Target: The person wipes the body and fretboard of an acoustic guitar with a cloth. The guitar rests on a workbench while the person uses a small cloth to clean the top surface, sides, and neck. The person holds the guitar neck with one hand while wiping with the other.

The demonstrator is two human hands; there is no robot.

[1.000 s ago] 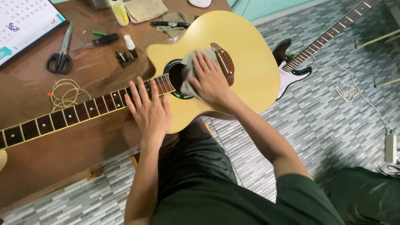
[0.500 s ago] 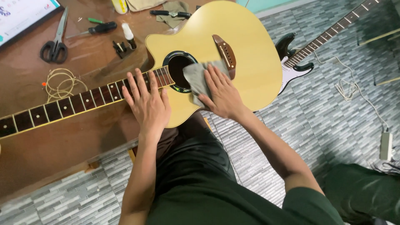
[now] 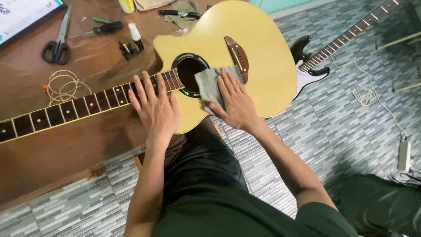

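Note:
A pale yellow acoustic guitar without strings lies flat on a brown wooden table, its dark fretboard running left. My left hand lies flat, fingers spread, on the upper frets where the neck meets the body. My right hand presses a grey cloth onto the guitar top, between the round soundhole and the brown bridge.
On the table lie scissors, a coil of strings, a screwdriver, a small bottle and pliers. An electric guitar lies on the grey tiled floor at right, near a cable and power adapter.
My right hand has slid the cloth from over the soundhole down toward the guitar's near edge. The left hand stays on the neck. The view has shifted slightly.

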